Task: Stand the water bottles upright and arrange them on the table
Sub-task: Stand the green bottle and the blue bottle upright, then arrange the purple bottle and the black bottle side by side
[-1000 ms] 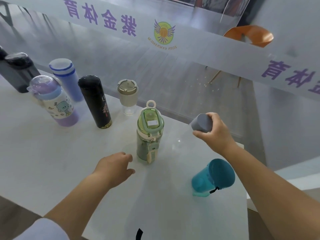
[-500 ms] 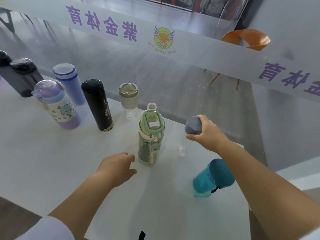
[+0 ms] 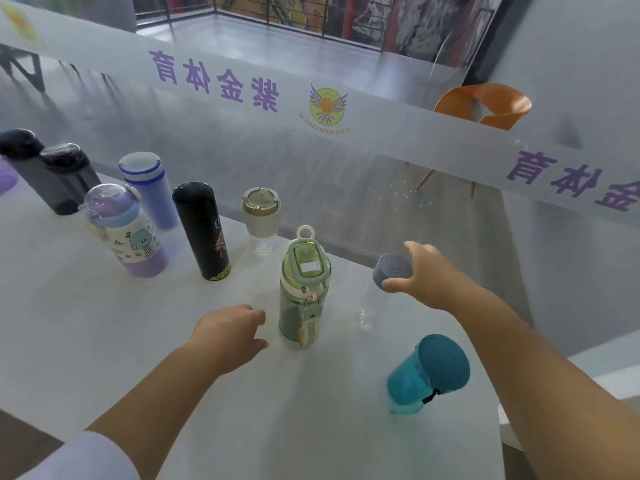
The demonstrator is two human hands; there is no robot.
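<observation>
Nearest, the left hand (image 3: pixel 228 329) lies low over the table (image 3: pixel 69 323), fingers loosely curled and holding nothing, just beside the foot of the green bottle (image 3: pixel 304 292), which stands upright. To the right, the teal bottle (image 3: pixel 427 372) sits near the table's right edge. Whether it stands square or leans I cannot tell from this angle, so it probably wants a check, and any nudge should go inward, away from the drop.

Further out, the right hand (image 3: pixel 429 275) has thumb and fingers clamped round the grey cap (image 3: pixel 393 270) of the clear bottle (image 3: pixel 362 318). Its body is so transparent that only a glint shows low by the table, right of the green bottle. It looks empty and light, probably rigid plastic or glass and smooth-walled. A cap-only hold lets it swing, so a grip lower on the barrel, or a steady hand until the base sits flat, seems safer.

The open patch between the green bottle and the teal one is the natural landing spot — there is room, though the far edge runs close behind.

Beyond stand the purple cartoon bottle (image 3: pixel 128 233), black flask (image 3: pixel 202 233), beige-lidded cup (image 3: pixel 261 218), blue bottle (image 3: pixel 149 192) and dark grey bottles (image 3: pixel 52 174), all upright — a loose row along the back edge by the glass partition (image 3: pixel 381 133).
</observation>
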